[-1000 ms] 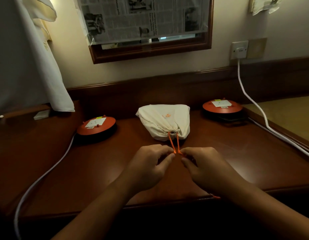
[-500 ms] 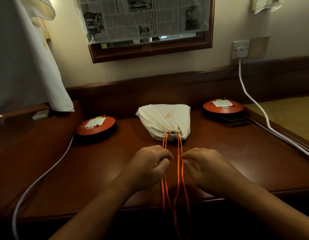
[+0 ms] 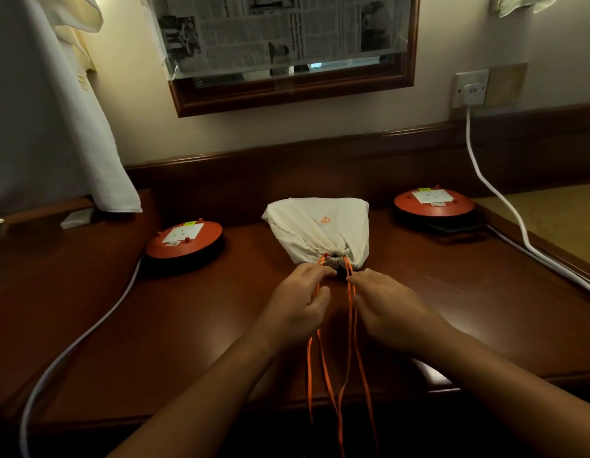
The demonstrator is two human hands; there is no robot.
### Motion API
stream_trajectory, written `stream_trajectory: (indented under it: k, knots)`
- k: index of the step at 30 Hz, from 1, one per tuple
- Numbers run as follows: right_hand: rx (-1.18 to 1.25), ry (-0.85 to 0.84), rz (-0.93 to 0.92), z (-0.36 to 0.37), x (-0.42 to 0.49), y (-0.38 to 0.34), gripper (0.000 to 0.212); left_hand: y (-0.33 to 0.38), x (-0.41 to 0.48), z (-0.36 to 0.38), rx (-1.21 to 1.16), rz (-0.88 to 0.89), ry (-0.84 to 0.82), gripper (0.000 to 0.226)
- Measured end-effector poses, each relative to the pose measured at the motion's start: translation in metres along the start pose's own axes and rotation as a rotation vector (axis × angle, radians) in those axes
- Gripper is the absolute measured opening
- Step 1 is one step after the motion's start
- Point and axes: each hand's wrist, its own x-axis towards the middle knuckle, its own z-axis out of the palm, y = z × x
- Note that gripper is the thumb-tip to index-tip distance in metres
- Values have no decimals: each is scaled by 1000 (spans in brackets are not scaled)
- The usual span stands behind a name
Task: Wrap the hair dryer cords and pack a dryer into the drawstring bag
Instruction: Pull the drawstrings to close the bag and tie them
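Drawstring bag (image 3: 320, 226) (cream cloth, little orange logo) was lying mid-bench with its mouth puckered shut and pointing at the person. It bulged enough that I'd guess the dryer was inside, though no dryer actually showed.

Nearest the camera, the long flat orange drawstrings (image 3: 356, 358) trailed off the front edge of the dark polished wooden bench (image 3: 204, 332) and hung out of sight. A bit further in, the left hand (image 3: 300, 302) had its fingers curled round the left pair of strings, right up by the mouth. The right hand (image 3: 389, 302) lay flatter, fingertips against the right pair. Couldn't tell whether it was properly pinching them or just touching.

So this looked like the closing step. To do it well I'd grip both pairs close to the mouth, pull them apart evenly so the pucker stays centred, then knot snug against the cloth. With that much slack dangling, I'd gather it up so nothing snags.

Behind the bag, a round red disc with a white label (image 3: 184, 239) sat to the left and a matching red disc (image 3: 434, 201) to the right, both well apart from it. A white cable (image 3: 495, 193) ran up to the wall socket (image 3: 470, 89).
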Motion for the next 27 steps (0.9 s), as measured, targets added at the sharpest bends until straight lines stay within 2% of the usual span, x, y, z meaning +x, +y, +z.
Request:
stream_trajectory:
  k: [3, 6, 9, 12, 27]
  knots:
    - [-29, -58, 30, 14, 8, 3, 50, -6, 8, 12, 52, -70, -81, 49]
    - [-56, -140, 67, 33, 10, 9, 56, -15, 8, 25, 168, -187, -229, 54]
    - [-84, -169, 92, 44, 7, 13, 59, -23, 1, 37, 313, -227, -330, 57]
    - [-114, -166, 95, 47, 5, 12, 59, -24, -2, 41, 374, -221, -336, 57]
    - [-113, -144, 96, 49, 2, 11, 58, -19, -6, 36, 343, -210, -278, 57]
